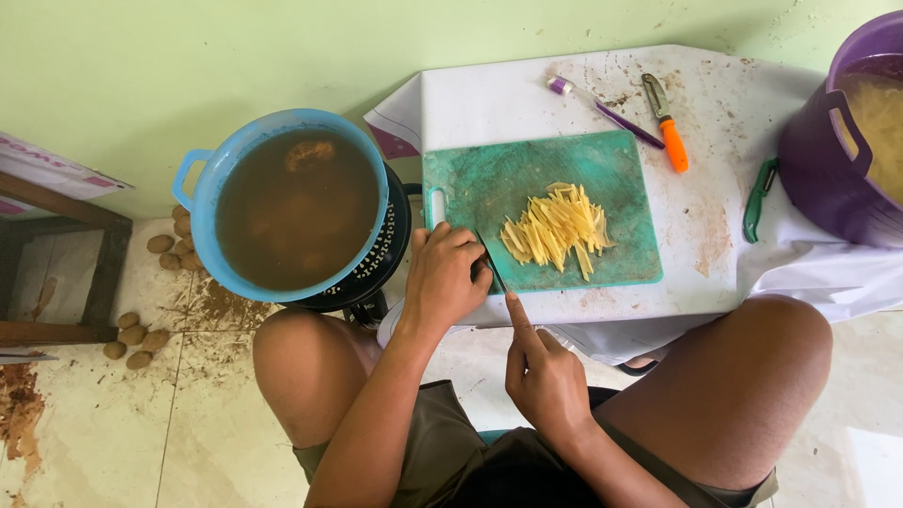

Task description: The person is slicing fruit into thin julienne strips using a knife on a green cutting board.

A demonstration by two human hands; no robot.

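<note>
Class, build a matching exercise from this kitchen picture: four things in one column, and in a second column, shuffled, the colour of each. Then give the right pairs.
Things:
1. cutting board
2. basin of brown water
3. peeler handle
4. bucket at the right edge

Colours:
A. purple
B. orange
C. green
D. blue

Pairs: 1-C, 2-D, 3-B, 4-A
</note>
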